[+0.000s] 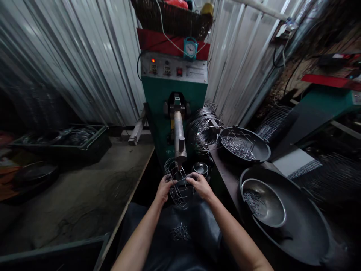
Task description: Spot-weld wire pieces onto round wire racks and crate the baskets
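A round wire basket frame (178, 195) sits between my hands, below the tip of the welding machine's upper arm (179, 141). My left hand (166, 187) is closed, its thumb and fingers pinching the frame's left side. At the right, my right hand (199, 184) pinches a thin wire piece (184, 177) against the frame near the machine's tip. The exact contact at the fingertips is too small to make out. On the dark apron over my lap lies a small heap of short wire pieces (181, 232).
The green welding machine (153, 101) stands ahead, its red lamp lit, a teal clock (190, 48) on it. To the right are a wire bundle (201, 128), a black pan (261, 145) of wire parts and a steel bowl (275, 199) inside a large pan (307, 229). Crates stand at left.
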{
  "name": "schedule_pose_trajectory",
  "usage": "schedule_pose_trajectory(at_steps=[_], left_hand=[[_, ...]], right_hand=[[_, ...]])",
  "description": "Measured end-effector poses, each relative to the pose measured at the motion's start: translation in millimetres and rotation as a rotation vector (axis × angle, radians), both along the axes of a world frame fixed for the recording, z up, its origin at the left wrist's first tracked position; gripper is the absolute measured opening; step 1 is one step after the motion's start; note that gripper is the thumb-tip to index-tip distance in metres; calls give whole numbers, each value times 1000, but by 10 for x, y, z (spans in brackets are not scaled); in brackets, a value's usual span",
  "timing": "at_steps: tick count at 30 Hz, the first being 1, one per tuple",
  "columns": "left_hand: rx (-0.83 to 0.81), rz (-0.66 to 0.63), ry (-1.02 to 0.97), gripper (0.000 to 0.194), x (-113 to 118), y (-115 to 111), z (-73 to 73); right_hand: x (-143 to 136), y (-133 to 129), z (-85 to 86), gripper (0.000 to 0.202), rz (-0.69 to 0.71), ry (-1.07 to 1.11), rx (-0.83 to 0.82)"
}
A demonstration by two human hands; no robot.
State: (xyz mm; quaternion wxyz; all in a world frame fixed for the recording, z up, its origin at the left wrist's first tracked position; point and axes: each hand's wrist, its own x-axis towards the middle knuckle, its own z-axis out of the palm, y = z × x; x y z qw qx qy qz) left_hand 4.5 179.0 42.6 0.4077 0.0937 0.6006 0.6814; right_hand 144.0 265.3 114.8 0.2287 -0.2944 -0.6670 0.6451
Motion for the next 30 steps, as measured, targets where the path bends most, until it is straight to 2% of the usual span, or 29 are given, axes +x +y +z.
schedule_pose_trajectory(at_steps=[9, 11, 14, 18, 25, 30], left_hand=[[-46, -8, -8, 54, -45, 8, -24], [-24, -19, -5, 59, -36, -24, -27], [36, -67, -18, 66, 8, -93, -44], [67, -82, -29, 65, 77, -116, -72], [25, -73, -67, 60, 43, -42, -83], [4, -57, -72, 59, 6, -50, -122]], right_hand=[[-101, 35, -1, 21, -48, -6, 73], [-19, 19, -43, 23, -53, 0, 29], [182, -37, -117, 24, 15, -26, -50], [310, -84, -157, 22, 26, -34, -47], [79, -36, -71, 21, -19, 19, -9], [51, -22, -75, 21, -23, 21, -1]])
